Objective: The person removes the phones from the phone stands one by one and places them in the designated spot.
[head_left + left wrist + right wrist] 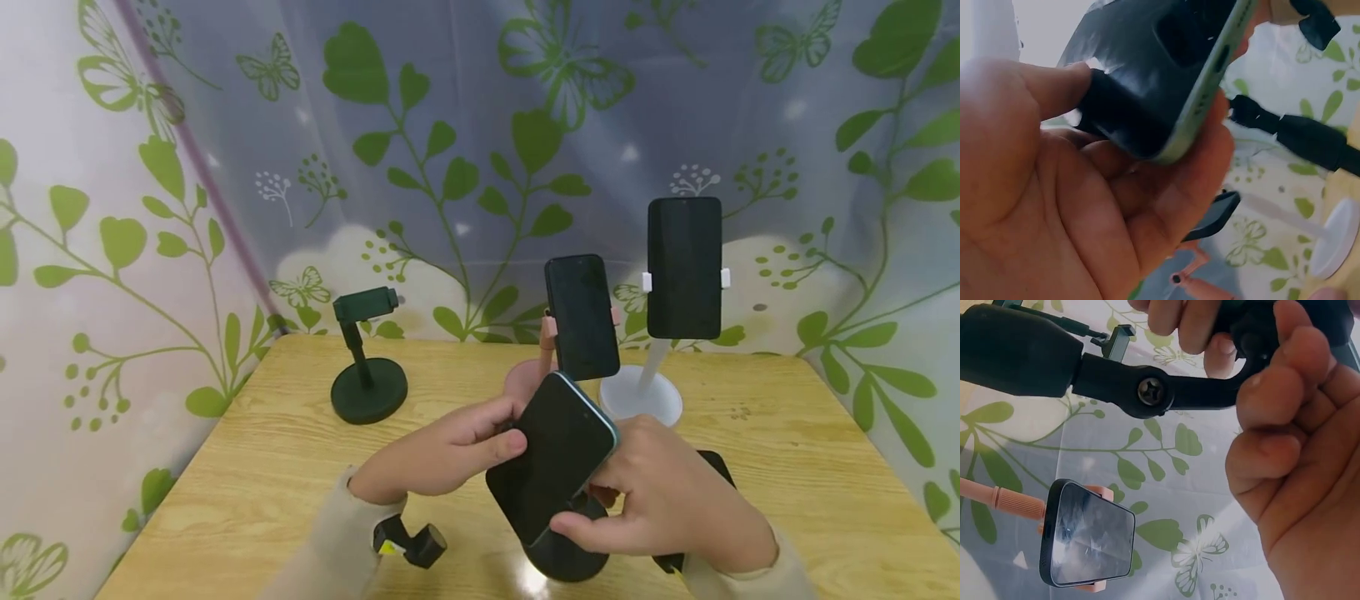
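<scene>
Both hands are on a smartphone [557,454] with a dark screen and a pale blue-green edge, tilted above a black phone stand [566,554]. My left hand [457,450] grips its left side, thumb on the front and fingers behind, as the left wrist view shows. My right hand [660,492] holds its lower right side, thumb at the front edge. In the right wrist view the curled fingers [1269,397] are beside the stand's jointed arm [1204,394]. Whether the stand's clamp holds the phone is hidden from me.
A dark green stand [367,392] without a phone is at the left. Behind my hands, a pink stand [547,337] and a white stand [641,396] each hold a phone. A dark flat object [717,467] is partly hidden by my right arm. A patterned curtain [465,167] hangs behind the table.
</scene>
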A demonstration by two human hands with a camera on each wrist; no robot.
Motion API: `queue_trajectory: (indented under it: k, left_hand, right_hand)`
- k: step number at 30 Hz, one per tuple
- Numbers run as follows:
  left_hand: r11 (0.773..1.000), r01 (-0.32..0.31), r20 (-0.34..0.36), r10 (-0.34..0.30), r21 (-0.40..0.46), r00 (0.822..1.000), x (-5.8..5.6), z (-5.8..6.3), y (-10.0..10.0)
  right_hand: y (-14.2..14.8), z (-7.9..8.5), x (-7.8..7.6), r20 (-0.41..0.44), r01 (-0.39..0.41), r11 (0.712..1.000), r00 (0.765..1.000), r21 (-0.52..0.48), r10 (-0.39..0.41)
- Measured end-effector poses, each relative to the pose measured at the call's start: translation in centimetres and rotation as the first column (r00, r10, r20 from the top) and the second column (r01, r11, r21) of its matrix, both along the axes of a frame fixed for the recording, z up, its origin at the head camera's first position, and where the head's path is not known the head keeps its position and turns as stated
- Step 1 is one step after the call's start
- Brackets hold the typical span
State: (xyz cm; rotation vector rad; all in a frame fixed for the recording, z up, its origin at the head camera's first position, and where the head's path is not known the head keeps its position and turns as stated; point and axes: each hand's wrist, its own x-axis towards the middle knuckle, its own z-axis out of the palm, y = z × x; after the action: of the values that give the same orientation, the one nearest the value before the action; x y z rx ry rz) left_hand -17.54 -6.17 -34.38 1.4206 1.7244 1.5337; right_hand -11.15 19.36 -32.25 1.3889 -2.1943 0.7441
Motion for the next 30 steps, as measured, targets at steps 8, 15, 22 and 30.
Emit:
queue_trajectory:
  k: [8, 15, 22, 30]
  left_hand:
    - [0.983, -0.18, -0.176, 0.172, -0.028, 0.969, -0.6, 0.4, -1.0]
    - [0.975, -0.222, -0.228, 0.214, -0.009, 0.95, -0.7, 0.7, -1.3]
    - [0.974, -0.223, -0.232, 0.21, -0.03, 0.95, -0.6, 0.9, -1.6]
    - [0.973, -0.225, -0.233, 0.206, -0.058, 0.951, -0.5, 1.1, -1.8]
  right_hand:
    - [-0.1, -0.1, 0.1, -0.03, 0.044, 0.999, 0.999, 0.001, -0.044]
    - [-0.7, -0.1, 0.1, -0.079, 0.054, 0.998, 0.995, -0.015, -0.055]
    - [-0.6, -0.1, 0.1, -0.028, 0.041, 0.999, 0.999, -0.003, -0.041]
    - [-0.4, -0.2, 0.1, 0.023, 0.028, 1.0, 0.999, 0.0, -0.028]
